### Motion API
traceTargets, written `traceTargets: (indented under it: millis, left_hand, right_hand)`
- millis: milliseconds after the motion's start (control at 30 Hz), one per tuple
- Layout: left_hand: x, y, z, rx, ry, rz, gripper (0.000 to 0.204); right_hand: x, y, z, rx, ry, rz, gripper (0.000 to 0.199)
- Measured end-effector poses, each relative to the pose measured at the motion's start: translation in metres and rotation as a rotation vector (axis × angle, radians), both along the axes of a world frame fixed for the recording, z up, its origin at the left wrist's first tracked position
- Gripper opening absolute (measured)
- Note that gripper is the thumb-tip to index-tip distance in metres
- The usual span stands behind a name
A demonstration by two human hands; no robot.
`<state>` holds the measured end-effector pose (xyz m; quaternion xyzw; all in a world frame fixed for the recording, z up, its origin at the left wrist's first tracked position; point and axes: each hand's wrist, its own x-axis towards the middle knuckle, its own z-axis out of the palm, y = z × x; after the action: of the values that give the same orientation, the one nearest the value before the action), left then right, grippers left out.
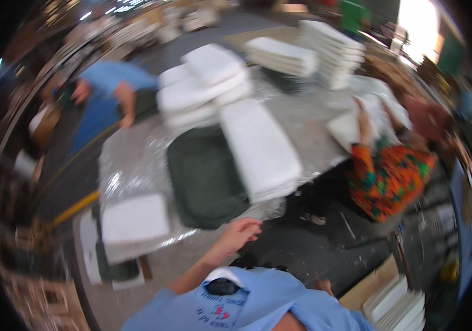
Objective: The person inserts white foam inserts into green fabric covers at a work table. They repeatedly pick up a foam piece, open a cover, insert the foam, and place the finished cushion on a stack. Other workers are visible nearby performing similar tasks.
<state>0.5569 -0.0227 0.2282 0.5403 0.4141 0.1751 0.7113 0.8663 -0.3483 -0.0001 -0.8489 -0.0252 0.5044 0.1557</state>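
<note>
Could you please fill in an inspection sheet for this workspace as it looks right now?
Surface: table under shiny silvery sheeting.
Job's things: dark green cushion flat at the near edge; long white cushion beside it, partly overlapping.
Clutter: white cushion stacks further back; white pad at the near left corner.
Grippers: left hand open, close to the green cushion's near edge, contact unclear; right hand not in view.
Cables: nothing seen.
Surroundings: person in blue at left, person in patterned orange top at right; picture blurred.
</note>
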Motion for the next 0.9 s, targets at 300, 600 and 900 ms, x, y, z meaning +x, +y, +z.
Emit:
traceTargets:
  millis: [300, 600, 900]
  left_hand:
    - [-0.056, -0.073, -0.017, 0.148, 0.183, 0.023, 0.03]
    - [-0.137, -0.076, 0.008, 0.249, 0.281, 0.083, 0.033]
    - [-0.373, -0.061, -0.047, 0.229, 0.264, 0.527, 0.033]
  right_hand:
    - [-0.018, -0.009, 0.02, -0.017, 0.061, -0.013, 0.03]
    - [-0.073, 0.115, 0.034, 0.445, 0.311, 0.178, 0.035]
    - [-0.292, 0.258, 0.095, 0.545, 0.737, 0.633, 0.036]
